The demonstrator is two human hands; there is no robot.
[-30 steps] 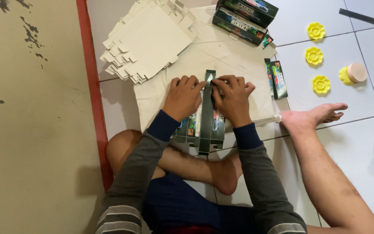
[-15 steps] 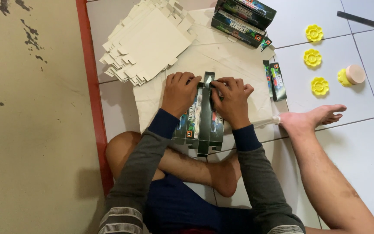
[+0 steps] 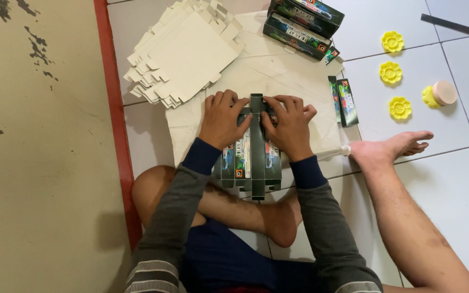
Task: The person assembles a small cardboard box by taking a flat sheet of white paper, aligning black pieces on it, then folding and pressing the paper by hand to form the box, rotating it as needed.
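A person seated on a tiled floor presses a flat, dark green printed carton blank (image 3: 251, 154) against a pale sheet of paper (image 3: 294, 76) spread in front of the crossed legs. The left hand (image 3: 222, 120) lies palm down on the blank's upper left part, fingers spread and curled over its top edge; the right hand (image 3: 289, 126) mirrors it at three o'clock of the centre fold, fingers bent and bearing down beside the raised middle strip. Neither hand pinches anything; both push flat.

At eleven o'clock of the hands sits a fanned stack of unprinted card blanks (image 3: 183, 51). At one o'clock, finished dark boxes (image 3: 302, 24) are piled near the paper's far edge, and a single folded carton (image 3: 344, 100) lies at three o'clock, near the right hand. Three yellow flower-shaped pieces (image 3: 391, 71) and a round pink-topped roll (image 3: 442, 93) rest on the tiles beyond. The person's bare foot (image 3: 394, 149) stretches out at four o'clock.

Judging from the pose, a crease is being set along the centre strip. It would go best with even pressure from both palms, thumbs running along the fold line, and the blank kept square to the paper so the panels meet cleanly.
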